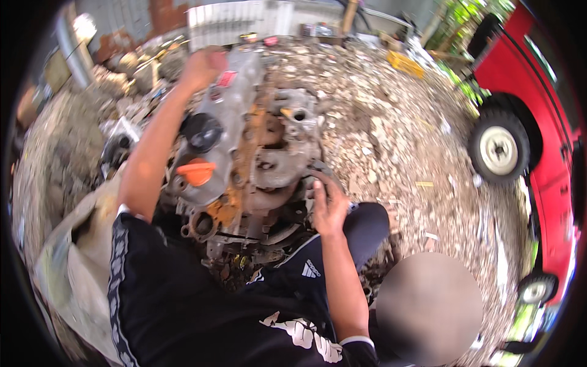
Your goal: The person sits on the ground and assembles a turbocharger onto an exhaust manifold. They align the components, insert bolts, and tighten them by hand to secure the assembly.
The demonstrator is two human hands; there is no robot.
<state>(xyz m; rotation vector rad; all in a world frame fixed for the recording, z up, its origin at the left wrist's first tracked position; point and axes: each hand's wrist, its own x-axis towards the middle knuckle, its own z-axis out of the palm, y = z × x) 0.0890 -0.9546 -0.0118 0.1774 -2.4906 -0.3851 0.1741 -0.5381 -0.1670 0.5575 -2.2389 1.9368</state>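
A large engine (278, 168), rusty and grey, lies in front of me with a long grey valve cover (229, 122) along its left side. On that cover sit a black round cap (203, 133) and an orange plastic funnel-like piece (196, 172). My left hand (205, 67) is over the cover's far end, its fingers curled and smeared by motion; whether it holds anything is unclear. At the engine's near right edge, my right hand (330, 205) rests with thumb and fingers apart, fingertips against a dark part.
Rubble and stone chips (391, 134) cover the ground to the right. A red vehicle (544, 92) with a black tyre (498, 147) stands beyond. A yellow crate (405, 63) and a white corrugated sheet (238, 24) lie at the back. A blurred round patch hides the lower right.
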